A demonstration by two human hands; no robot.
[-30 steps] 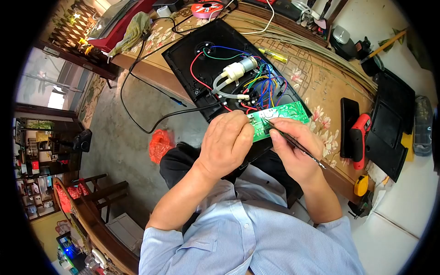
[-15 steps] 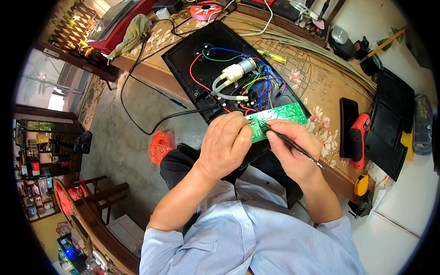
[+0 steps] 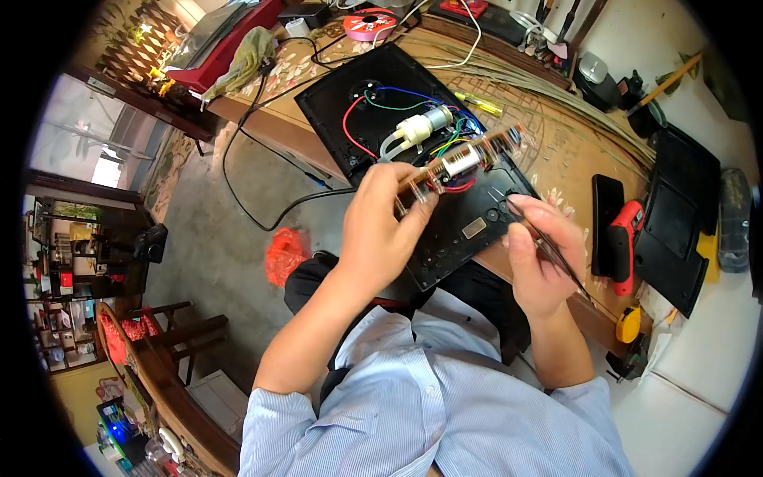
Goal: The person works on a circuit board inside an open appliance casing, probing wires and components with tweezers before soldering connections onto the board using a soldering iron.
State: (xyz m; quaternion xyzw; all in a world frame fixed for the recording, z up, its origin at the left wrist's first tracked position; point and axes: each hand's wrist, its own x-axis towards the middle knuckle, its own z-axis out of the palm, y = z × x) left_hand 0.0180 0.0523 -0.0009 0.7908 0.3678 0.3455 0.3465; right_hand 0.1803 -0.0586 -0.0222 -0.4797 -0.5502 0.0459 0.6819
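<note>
Over the panel (image 3: pixel 442 253), left hand (image 3: pixel 383 221) holds illegible circuit board (image 3: pixel 461 162), right hand (image 3: pixel 548 258) tweezers (image 3: pixel 566 269).

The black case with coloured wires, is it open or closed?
Open: inside the case, the pump and red wire are uncovered.

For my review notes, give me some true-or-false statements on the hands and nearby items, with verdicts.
1. The left hand holds the circuit board. True.
2. The tweezers are gripped by the left hand. False: the right hand holds the tweezers.
3. The red plastic bag is up on the table. False: the red plastic bag is on the floor.
4. The yellow screwdriver lies beside the black panel. True.
</note>
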